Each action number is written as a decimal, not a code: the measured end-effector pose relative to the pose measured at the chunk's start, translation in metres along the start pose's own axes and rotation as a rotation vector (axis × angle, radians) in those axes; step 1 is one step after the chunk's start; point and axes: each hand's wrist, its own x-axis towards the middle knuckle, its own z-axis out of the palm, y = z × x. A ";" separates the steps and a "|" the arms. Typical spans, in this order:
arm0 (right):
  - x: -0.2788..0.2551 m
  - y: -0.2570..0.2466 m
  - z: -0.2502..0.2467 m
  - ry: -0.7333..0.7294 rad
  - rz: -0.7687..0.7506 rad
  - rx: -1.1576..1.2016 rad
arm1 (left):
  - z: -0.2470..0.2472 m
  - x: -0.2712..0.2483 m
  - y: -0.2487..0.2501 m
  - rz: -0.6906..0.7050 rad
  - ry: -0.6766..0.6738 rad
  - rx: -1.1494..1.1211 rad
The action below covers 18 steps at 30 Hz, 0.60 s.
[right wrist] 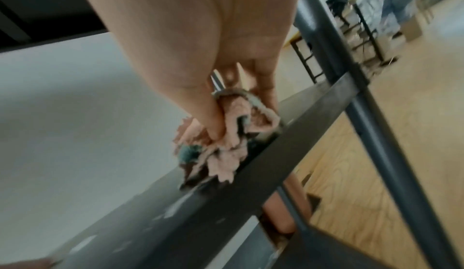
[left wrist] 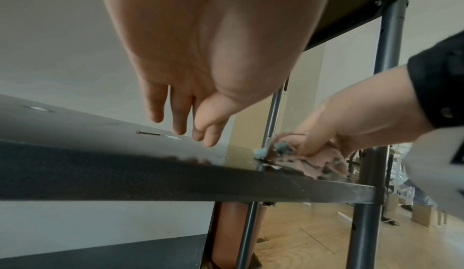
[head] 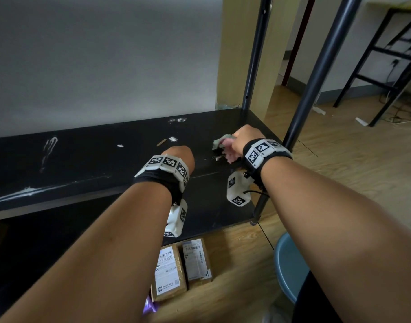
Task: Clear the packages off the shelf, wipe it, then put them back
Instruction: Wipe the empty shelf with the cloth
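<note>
Right hand (head: 243,138) grips pink rag (head: 224,149) on black shelf (head: 83,159), 1 o'clock of left hand (head: 180,157); left fingers relaxed, empty. Two packages (head: 183,266) on floor at 6 o'clock.

Hidden, cropped and blurred parts

In the head view the left forearm covers the near left corner of one package (head: 168,272), whose label print is too small to read; the fingers of the left hand (head: 180,157) are out of sight behind its back. The stool (head: 290,266) is cut by the person's dark clothing. The right wrist view is motion-blurred around the cloth (right wrist: 226,154).
</note>
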 end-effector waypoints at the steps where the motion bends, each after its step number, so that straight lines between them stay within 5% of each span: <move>1: 0.002 0.008 -0.002 0.028 0.039 -0.066 | 0.003 0.001 0.001 0.004 0.004 0.000; 5: 0.001 0.024 -0.004 0.041 0.131 -0.212 | 0.004 0.003 0.005 0.003 -0.006 0.006; 18: -0.020 -0.019 0.024 -0.045 -0.048 0.039 | 0.003 -0.006 -0.019 -0.050 0.041 0.056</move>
